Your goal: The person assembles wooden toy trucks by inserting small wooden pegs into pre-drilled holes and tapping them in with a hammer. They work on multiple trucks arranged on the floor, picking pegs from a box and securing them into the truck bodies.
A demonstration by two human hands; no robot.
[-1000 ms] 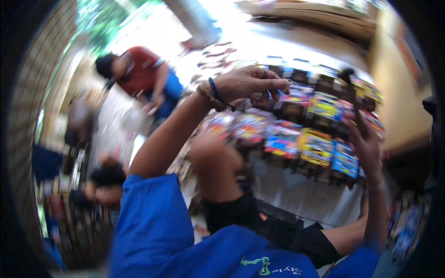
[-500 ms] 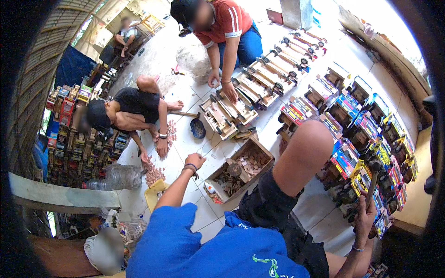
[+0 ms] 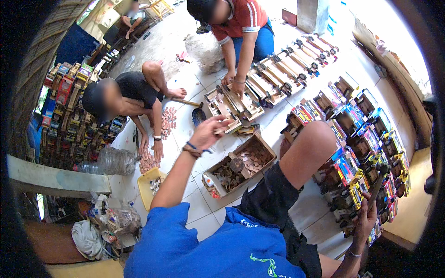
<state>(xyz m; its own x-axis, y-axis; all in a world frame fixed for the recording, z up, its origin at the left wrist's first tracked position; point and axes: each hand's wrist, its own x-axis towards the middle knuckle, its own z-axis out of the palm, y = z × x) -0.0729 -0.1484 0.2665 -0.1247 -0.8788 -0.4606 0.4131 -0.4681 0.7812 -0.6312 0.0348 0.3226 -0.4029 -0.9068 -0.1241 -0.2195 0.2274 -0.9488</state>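
right hand (image 3: 366, 220) grasp: unclear | cardboard box (image 3: 238, 166) contents: too small

bare floor tiles (image 3: 192, 206) lie open below the left hand (image 3: 207, 133); ahead, wooden toy frames (image 3: 234, 104) and a cardboard box (image 3: 238, 164) crowd the way.

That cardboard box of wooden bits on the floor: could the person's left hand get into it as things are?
Probably yes: the left hand hovers open above the box, whose top is open, with nothing between them.
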